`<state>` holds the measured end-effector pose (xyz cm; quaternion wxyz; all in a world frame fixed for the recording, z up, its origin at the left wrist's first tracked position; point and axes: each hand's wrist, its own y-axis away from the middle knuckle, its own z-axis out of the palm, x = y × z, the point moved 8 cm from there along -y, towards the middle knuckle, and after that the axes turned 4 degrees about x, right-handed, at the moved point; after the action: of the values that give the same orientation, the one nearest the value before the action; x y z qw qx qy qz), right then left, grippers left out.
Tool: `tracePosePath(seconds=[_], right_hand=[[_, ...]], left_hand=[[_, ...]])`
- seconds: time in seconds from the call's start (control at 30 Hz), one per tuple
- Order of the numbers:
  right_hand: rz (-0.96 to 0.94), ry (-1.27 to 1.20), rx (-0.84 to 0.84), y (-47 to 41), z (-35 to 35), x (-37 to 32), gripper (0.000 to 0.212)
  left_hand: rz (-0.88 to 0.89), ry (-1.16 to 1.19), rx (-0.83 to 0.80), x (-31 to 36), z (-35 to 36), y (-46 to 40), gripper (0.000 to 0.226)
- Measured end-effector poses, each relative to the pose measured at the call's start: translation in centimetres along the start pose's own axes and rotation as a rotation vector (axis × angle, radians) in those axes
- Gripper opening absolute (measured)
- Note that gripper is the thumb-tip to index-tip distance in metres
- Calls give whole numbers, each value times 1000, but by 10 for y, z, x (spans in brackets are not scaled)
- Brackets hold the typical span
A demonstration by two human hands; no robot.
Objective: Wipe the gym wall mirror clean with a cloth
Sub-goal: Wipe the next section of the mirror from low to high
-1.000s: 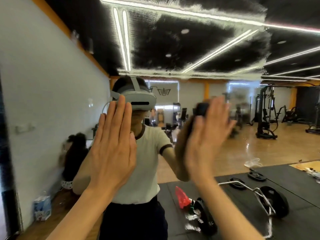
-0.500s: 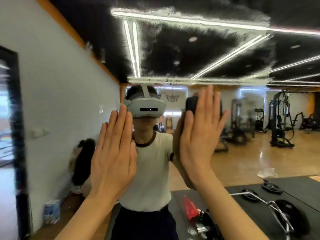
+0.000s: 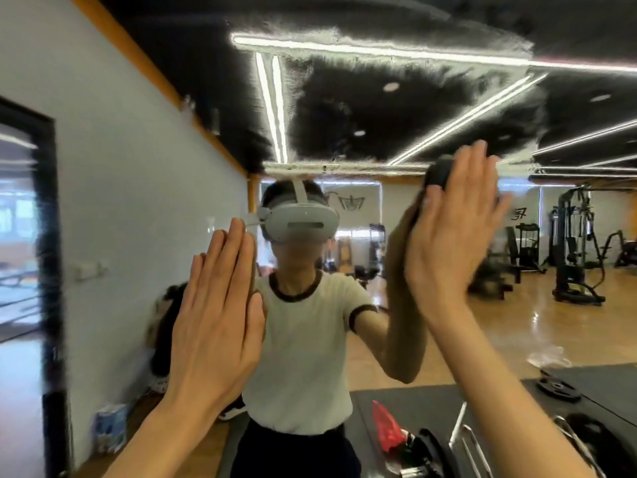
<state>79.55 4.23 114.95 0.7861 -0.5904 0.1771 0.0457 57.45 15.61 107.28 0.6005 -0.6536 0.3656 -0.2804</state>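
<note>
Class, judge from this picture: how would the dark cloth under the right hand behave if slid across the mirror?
The dark cloth probably is soft: it bunches out past the fingertips of the right hand. Pressed flat against the mirror, it likely slides easily on smooth glass. It looks light, held by palm pressure alone.

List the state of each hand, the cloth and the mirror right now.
Left hand: open, flat against the mirror, holding nothing.
Right hand: open, fingers spread, pressing the cloth to the glass.
Cloth: dark, mostly hidden behind the right hand, a bit showing above the fingers.
Mirror: smeared and streaky across the upper part.
</note>
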Motion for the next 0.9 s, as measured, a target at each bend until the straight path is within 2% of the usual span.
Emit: tracePosePath(seconds=[0.07,0.13,0.2,0.23,0.3,0.47,0.57,0.63,0.73,0.83,0.9], right_hand=[[-165,-62,-32,14,16,-62,54],[-441,-148,-142,37,35,-127,54],[-639,-191,-195,45,43,-149,52],[-678,-197,-186,40,42,-140,50],[-622,-187,-160,18,33,-99,52],[-107,-44,-56,-32,-6,63,51],[35,-44,34,-23,-11,59,52],[-63,-84,22,2,-3,10,52],[-401,-162,-133,61,14,-62,52],[-556,-152,-194,67,14,-55,55],[-506,-93,-204,47,6,-17,61]], left_hand=[[-9,-11,11,4,1,1,65],[-21,-14,33,12,4,2,64],[-29,11,54,29,12,1,61],[-26,20,56,38,18,0,60],[-5,12,42,54,30,-1,60],[9,-78,18,60,43,0,61],[25,-103,23,61,43,-1,61],[24,-101,23,61,44,0,61],[26,-102,32,60,45,0,61],[8,-77,29,60,46,1,62],[10,-83,24,60,46,0,62]])
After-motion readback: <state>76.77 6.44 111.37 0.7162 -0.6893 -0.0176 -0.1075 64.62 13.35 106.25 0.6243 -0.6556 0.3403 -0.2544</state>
